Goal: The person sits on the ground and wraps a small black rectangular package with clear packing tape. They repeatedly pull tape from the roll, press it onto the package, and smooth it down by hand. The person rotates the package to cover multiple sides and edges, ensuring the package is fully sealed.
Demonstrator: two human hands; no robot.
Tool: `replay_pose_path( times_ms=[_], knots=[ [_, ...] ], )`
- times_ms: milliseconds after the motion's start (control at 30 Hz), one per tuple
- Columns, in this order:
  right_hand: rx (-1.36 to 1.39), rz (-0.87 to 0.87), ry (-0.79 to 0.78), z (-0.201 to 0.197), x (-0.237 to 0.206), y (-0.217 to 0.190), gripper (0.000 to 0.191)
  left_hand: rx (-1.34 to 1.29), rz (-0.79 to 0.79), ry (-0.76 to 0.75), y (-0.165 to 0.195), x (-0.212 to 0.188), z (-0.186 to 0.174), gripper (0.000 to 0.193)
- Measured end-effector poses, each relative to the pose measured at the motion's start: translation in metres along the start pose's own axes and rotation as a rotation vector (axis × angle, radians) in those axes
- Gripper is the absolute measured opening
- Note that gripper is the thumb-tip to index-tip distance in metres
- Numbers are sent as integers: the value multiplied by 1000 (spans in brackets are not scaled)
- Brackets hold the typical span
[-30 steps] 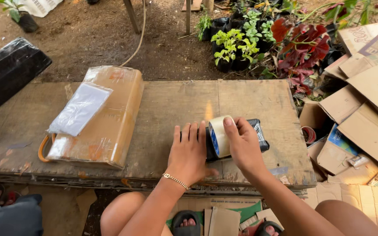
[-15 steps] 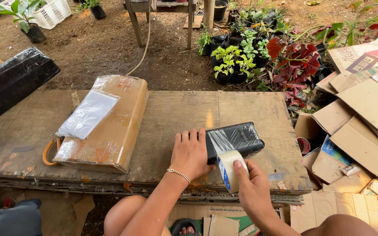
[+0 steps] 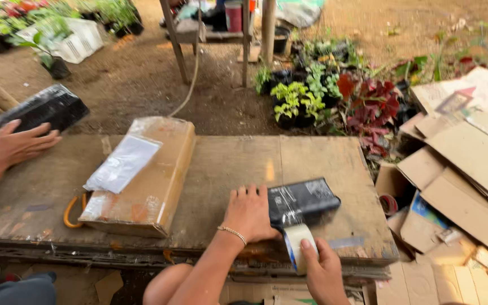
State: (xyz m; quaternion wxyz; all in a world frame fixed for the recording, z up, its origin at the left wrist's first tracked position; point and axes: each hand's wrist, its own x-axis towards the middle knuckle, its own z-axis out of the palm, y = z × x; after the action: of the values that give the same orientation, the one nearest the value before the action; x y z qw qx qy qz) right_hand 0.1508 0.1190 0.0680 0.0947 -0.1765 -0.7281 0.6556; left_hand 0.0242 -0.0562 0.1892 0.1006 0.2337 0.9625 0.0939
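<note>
Outdoors, a worn wooden table [image 3: 312, 164] carries a black wrapped parcel [image 3: 303, 201] near its front right edge, long axis running left-right, slightly angled. Left hand [image 3: 248, 213] presses flat, fingers spread, against the parcel's left end. Right hand [image 3: 324, 275] grips a tape roll [image 3: 297, 244] at the front edge. A taped cardboard box [image 3: 148, 181] lies toward the left.

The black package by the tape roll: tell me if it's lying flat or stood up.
Lying flat. The black package rests lengthwise on the wooden table, the left hand pressing its near end while the right hand holds the tape roll.
</note>
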Motion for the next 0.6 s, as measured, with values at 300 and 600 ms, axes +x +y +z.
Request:
replay_pose_path(
  times_ms=[300, 600],
  knots=[
    [131, 46, -151, -11, 13, -60, 33, -316, 46, -404, -19, 30, -12, 107],
    [118, -47, -203, 26, 90, -84, 35, 8, 81, 233, -16, 3, 4, 130]
  ],
)
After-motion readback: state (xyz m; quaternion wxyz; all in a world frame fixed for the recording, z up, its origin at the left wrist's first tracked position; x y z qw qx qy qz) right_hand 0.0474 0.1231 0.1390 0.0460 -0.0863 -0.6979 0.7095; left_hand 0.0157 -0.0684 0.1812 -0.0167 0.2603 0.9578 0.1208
